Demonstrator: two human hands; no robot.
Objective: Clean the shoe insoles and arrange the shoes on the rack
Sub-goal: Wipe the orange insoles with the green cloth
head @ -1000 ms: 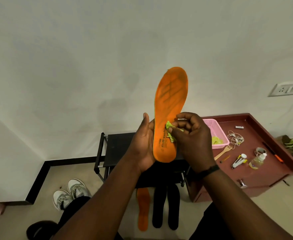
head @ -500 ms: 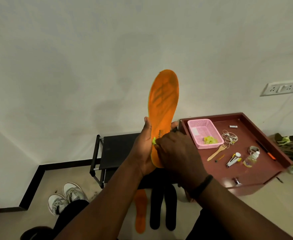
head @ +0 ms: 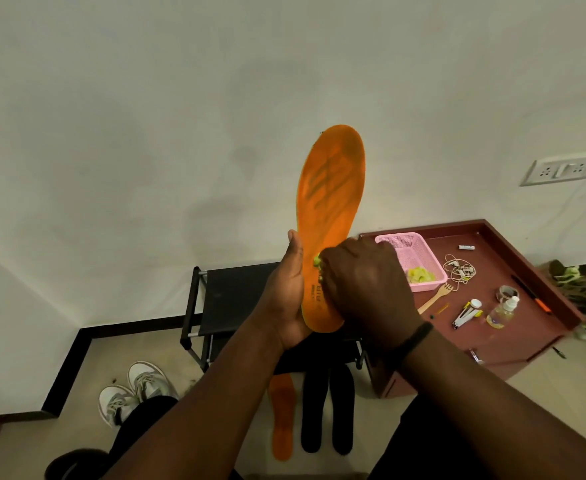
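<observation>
The orange insole [head: 331,216] stands almost upright in the air, in front of the pale wall, with its rounded toe end at the top and leaning a little to the right. Its surface is smooth, with darker streaks on the upper half and small printed letters near the heel. The left hand [head: 286,299] holds the heel part from the left side: the palm is behind the insole and the thumb points up along its edge. The right hand [head: 367,289] covers the lower part from the right, with the fingers curled; they pinch a small yellow-green cloth [head: 317,261] and press it on the orange face, and only a little bit of the cloth shows beside the knuckles. A dark band is around the right wrist. Below the hands stands a black shoe rack [head: 229,296] with metal tubes and flat dark shelves. On the floor in front of it lie a second orange insole [head: 282,420] and two black insoles [head: 327,410], side by side, long and flat. To the left, a pair of white and grey sneakers [head: 135,389] stands on the floor. To the right is a dark red table [head: 533,327] with a raised rim; on it are a pink plastic basket [head: 412,254] with mesh walls, a tangled cord, a wooden fork and a small clear bottle.
</observation>
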